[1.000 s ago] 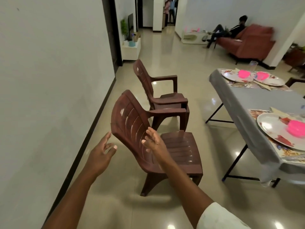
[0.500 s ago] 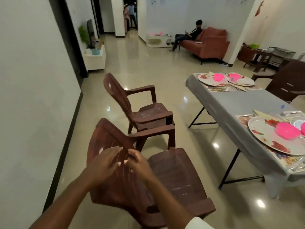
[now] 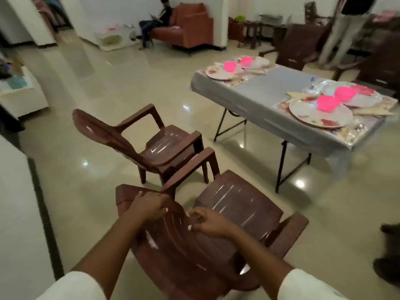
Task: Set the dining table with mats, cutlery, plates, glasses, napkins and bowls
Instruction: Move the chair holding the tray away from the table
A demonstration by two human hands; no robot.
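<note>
Head view. Left hand (image 3: 149,205) curled over top edge of near brown chair (image 3: 236,215) backrest, gripping it. Right hand (image 3: 208,221) curled against slatted backrest just beside the left; whether gripping a slat or merely resting, cannot tell. Second brown chair (image 3: 155,144) just beyond, touching or nearly touching the near one at the armrests, standing between the hands and the open floor (image 3: 134,83).

Desk (image 3: 259,98) under grey cloth, well apart from both chairs, to the right. Near end: white patterned plate (image 3: 311,115) on a printed mat (image 3: 281,103) at the front edge, pink bowl (image 3: 328,102) on the plate; second pink bowl (image 3: 344,93) just behind on another plate. Pale napkin (image 3: 373,111) beside the plates; cutlery blurred. Far end: two more plates with pink bowls (image 3: 230,66).

Surroundings: red sofa (image 3: 190,31) with seated person (image 3: 154,23) at back wall; standing person (image 3: 337,29) behind desk; dark chairs (image 3: 300,46) on desk's far side.
</note>
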